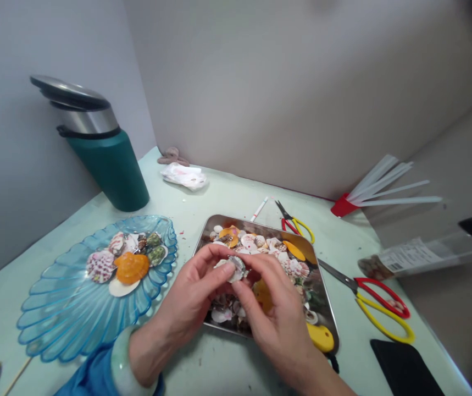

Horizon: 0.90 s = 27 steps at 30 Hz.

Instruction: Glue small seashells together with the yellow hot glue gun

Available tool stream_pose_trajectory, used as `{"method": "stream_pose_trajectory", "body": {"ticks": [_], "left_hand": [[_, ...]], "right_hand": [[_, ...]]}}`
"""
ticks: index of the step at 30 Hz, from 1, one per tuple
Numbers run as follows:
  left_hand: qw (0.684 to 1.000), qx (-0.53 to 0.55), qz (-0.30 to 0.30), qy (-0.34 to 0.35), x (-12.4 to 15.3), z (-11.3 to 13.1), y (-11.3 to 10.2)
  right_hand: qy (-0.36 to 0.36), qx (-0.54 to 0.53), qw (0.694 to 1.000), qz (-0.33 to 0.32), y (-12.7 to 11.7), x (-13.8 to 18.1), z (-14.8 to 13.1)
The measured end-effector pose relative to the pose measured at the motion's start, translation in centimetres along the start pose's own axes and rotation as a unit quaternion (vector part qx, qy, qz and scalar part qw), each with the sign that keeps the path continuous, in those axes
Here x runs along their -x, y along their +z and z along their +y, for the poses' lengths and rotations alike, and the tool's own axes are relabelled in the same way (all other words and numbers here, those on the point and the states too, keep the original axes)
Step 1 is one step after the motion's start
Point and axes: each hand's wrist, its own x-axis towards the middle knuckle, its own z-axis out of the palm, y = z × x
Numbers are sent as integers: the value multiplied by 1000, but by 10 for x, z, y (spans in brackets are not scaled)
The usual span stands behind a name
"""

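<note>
Right up close, the left hand [192, 294] and the right hand [281, 316] meet fingers to fingers, and pinched between them is a small grey shell [238, 268]! The left thumb presses across one side, the right thumb and forefinger hold the other, so neither hand is nearer. It sits right at the fingertips, above the metal tray [326, 311] (its long axis is too hidden to call). Beneath, loose shells [249, 240] crowd that tray, a yellow handle [320, 336] at its near right corner. Out left, beside the left hand, there's the blue dish [75, 324], bearing an orange shell [132, 268] in a little cluster. Off right, the large scissors [355, 284] lie with blades pointing toward the tray.
</note>
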Motion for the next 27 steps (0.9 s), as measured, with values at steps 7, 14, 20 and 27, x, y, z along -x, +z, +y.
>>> {"method": "stream_pose_trajectory", "body": {"ticks": [7, 14, 20, 27], "left_hand": [[1000, 4, 3, -1, 0, -1, -1], [1000, -1, 4, 8, 0, -1, -2], [1000, -3, 6, 17, 0, -1, -2], [1000, -5, 15, 25, 2, -2, -1]], "right_hand": [[2, -20, 1000, -11, -1, 2, -1], [-3, -29, 1000, -12, 0, 1, 1], [-11, -26, 1000, 0, 3, 3, 3], [-12, -20, 1000, 5, 4, 3, 4]]}}
